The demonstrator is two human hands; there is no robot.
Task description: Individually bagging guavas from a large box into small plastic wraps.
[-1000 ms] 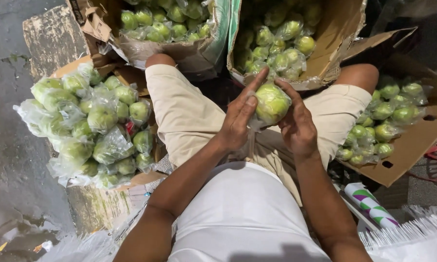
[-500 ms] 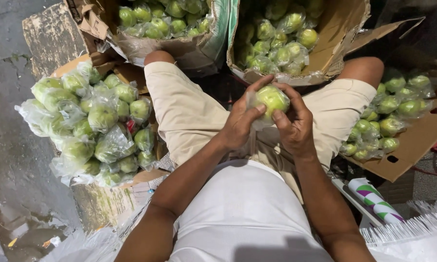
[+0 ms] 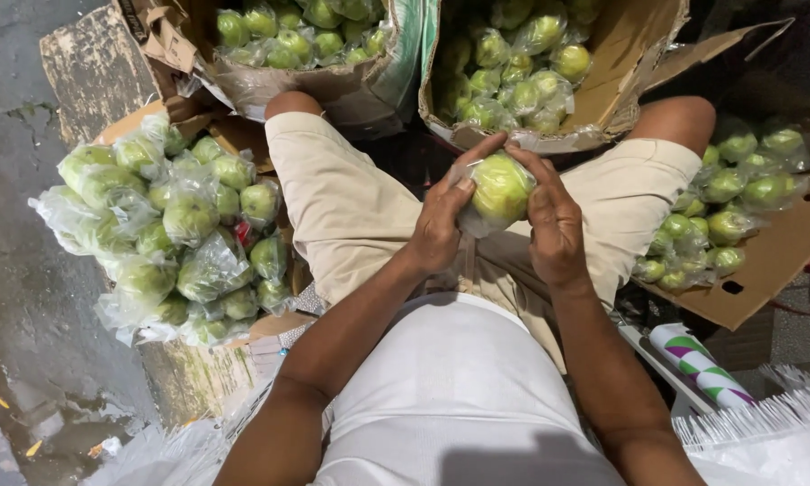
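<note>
A round green fruit [image 3: 502, 187] sits in a thin clear plastic bag [image 3: 469, 219], held up in the middle of the scene above the person's lap, just near of the far right cardboard box [image 3: 643, 45]. The left hand [image 3: 441, 220] cups its left side, fingers curled round fruit and film with the thumb on the loose plastic. The right hand [image 3: 556, 225] closes on the right side, fingertips pressed to the top of the fruit. So both hands are shut on the one bagged fruit.

Judged from this, the step in hand is drawing the bag snug around the fruit. It calls for one hand to steady the fruit while the other gathers the slack film without tearing it.

The far right box holds more bagged green fruit, as does a second box [image 3: 333, 90] at far left. A heap of bagged fruit [image 3: 180, 234] lies on cardboard at left, beside the wet floor [image 3: 18, 315]. Another open box [image 3: 765, 261] of fruit lies at right, with a striped roll [image 3: 702, 369] near it.
</note>
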